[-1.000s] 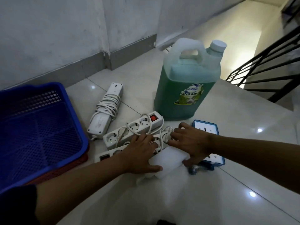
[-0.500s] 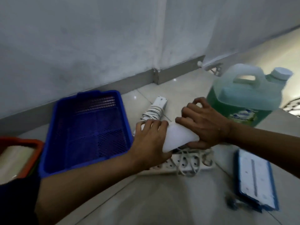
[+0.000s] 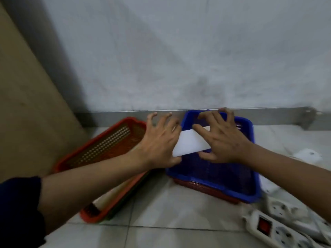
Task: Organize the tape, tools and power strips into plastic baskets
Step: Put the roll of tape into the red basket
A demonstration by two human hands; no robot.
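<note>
Hands [image 3: 161, 145] now over blue basket [image 3: 250, 176]

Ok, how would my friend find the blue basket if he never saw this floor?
Look along the grey wall to the tiled floor below. The blue plastic mesh basket sits there, right of an orange plastic basket, stacked on a red one. It is the only blue one, under both hands holding a white block.

Blue basket [image 3: 250, 140]: perforated plastic, slight sheen. Orange basket [image 3: 107, 145], at nine o'clock of it: mesh plastic. Power strip [image 3: 279, 231]: smooth white plastic. Floor [image 3: 179, 212]: glossy tile. Wall [image 3: 179, 51]: matt, rough.
</note>
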